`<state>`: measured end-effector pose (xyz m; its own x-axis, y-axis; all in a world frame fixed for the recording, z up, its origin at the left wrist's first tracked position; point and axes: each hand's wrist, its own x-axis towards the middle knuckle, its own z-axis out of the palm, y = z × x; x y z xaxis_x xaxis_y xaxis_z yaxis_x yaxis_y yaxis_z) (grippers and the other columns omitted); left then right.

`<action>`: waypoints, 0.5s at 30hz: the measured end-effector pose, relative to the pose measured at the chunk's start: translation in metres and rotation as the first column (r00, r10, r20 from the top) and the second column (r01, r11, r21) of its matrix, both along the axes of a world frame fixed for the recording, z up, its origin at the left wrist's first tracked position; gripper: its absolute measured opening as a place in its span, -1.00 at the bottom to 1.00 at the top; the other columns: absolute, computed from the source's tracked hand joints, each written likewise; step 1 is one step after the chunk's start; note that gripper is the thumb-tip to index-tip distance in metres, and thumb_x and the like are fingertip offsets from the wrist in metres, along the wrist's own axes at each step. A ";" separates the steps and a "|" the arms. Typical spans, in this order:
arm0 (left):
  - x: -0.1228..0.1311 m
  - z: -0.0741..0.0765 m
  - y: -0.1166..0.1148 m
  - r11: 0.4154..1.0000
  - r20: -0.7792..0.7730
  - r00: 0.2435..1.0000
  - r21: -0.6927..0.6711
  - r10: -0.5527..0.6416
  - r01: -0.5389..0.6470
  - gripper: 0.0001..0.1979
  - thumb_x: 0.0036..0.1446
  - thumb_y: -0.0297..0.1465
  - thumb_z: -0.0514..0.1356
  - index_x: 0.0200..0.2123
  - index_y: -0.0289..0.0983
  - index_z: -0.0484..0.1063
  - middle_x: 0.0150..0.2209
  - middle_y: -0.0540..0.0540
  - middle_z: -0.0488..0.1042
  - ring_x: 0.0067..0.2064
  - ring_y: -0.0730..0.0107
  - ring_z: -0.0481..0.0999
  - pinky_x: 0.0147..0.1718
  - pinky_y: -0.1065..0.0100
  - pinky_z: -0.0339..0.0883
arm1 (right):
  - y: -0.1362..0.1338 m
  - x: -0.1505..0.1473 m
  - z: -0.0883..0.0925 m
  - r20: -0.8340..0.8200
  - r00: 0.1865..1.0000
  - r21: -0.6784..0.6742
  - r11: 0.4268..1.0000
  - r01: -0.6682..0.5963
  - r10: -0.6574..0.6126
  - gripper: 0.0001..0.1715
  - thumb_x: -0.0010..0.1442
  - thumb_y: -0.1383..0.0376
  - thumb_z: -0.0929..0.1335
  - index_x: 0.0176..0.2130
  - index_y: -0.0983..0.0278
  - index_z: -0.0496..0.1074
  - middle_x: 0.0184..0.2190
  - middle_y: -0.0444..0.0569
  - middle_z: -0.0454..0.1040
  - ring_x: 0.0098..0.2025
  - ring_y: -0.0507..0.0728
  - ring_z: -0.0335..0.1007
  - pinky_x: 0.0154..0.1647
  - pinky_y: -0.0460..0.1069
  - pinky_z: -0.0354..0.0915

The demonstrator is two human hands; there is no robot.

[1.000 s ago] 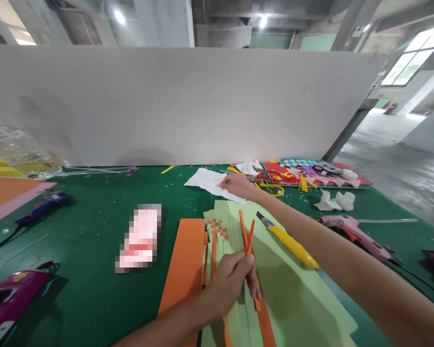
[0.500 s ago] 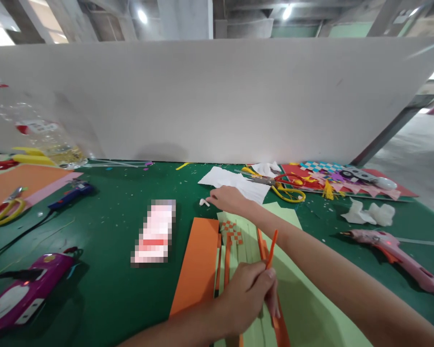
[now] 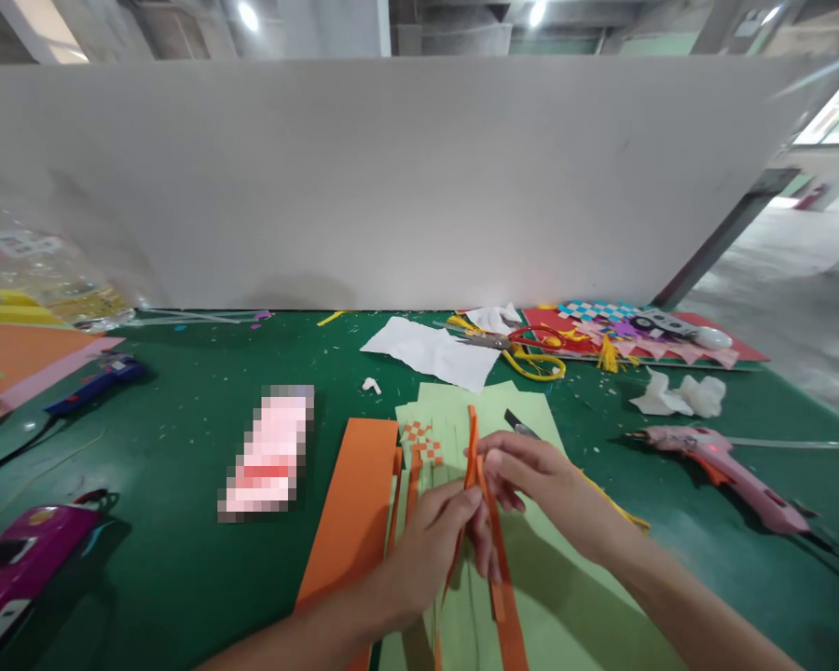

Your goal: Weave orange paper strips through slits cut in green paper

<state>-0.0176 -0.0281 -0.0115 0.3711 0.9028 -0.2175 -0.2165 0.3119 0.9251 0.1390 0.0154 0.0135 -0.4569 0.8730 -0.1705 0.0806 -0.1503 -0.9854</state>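
Observation:
My left hand [image 3: 437, 545] is closed around a narrow orange paper strip [image 3: 472, 429], which stands up out of the fist. Close on its right, my right hand [image 3: 542, 475] has its thumb and fingertips pinched at the upper part of that strip. Beneath both hands lie light green paper sheets [image 3: 573, 559] with slits cut in them. More orange strips run along these, and a small orange-and-green checked weave [image 3: 423, 443] shows at their far end. An orange paper sheet [image 3: 350, 503] lies to the left. Behind my right hand, a dark slanted blade [image 3: 521, 424] is partly hidden.
Scissors [image 3: 510, 345] lie by white paper [image 3: 433, 349] at the back. A pink glue gun [image 3: 723, 466] and crumpled tissue [image 3: 678, 393] are on the right. Leftward are a pixelated pink object [image 3: 272, 452], a purple device [image 3: 34, 559], a blue tool [image 3: 98, 382] and a clear bottle [image 3: 48, 270].
My right hand has come back from the white earbud-like piece near the white paper to the orange strip beside my left hand. The view has shifted slightly to the right.

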 end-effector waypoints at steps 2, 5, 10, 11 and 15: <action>-0.001 -0.001 0.000 1.000 -0.011 1.000 -0.005 -0.018 0.018 -0.65 0.28 -0.30 -0.06 -0.55 -0.26 0.22 -0.72 0.07 0.28 -0.61 0.45 0.42 -0.51 0.45 0.26 | -0.003 -0.001 0.000 0.016 0.999 0.003 0.999 -0.045 0.045 -0.68 0.17 0.07 0.37 -0.32 0.30 0.43 -0.54 -0.16 0.31 -0.50 -0.01 0.16 -0.45 -0.08 0.12; -0.002 -0.004 -0.001 0.998 -0.026 0.998 0.027 -0.058 0.059 -0.63 0.28 -0.30 -0.05 -0.58 -0.26 0.23 -0.70 0.06 0.28 -0.58 0.44 0.42 -0.49 0.43 0.27 | -0.003 0.000 -0.003 -0.040 0.996 -0.053 0.996 -0.078 0.076 -0.70 0.13 0.10 0.42 -0.37 0.30 0.42 -0.52 -0.15 0.35 -0.48 -0.02 0.18 -0.44 -0.09 0.12; -0.003 -0.001 -0.002 0.989 -0.123 0.985 0.075 -0.117 0.127 -0.62 0.29 -0.32 -0.07 -0.59 -0.26 0.22 -0.67 0.03 0.30 -0.54 0.43 0.42 -0.43 0.41 0.28 | -0.004 0.002 -0.010 -0.173 0.980 -0.166 0.978 -0.123 0.094 -0.72 0.09 0.15 0.45 -0.42 0.29 0.39 -0.55 -0.18 0.38 -0.50 -0.04 0.20 -0.45 -0.11 0.10; -0.003 0.000 -0.002 0.986 -0.145 0.981 0.087 -0.127 0.141 -0.61 0.30 -0.33 -0.07 -0.58 -0.26 0.23 -0.66 0.03 0.31 -0.53 0.43 0.42 -0.42 0.41 0.28 | -0.004 0.003 -0.011 -0.188 0.979 -0.183 0.976 -0.119 0.084 -0.73 0.08 0.16 0.46 -0.43 0.29 0.39 -0.56 -0.19 0.38 -0.51 -0.04 0.20 -0.45 -0.11 0.09; -0.004 0.000 -0.001 0.974 -0.208 0.964 0.123 -0.165 0.193 -0.59 0.32 -0.35 -0.08 -0.58 -0.27 0.27 -0.64 0.02 0.34 -0.50 0.44 0.43 -0.36 0.40 0.29 | -0.006 0.003 -0.014 -0.198 0.980 -0.219 0.973 -0.073 0.029 -0.73 0.03 0.18 0.49 -0.46 0.29 0.41 -0.56 -0.20 0.36 -0.51 -0.05 0.16 -0.48 -0.12 0.06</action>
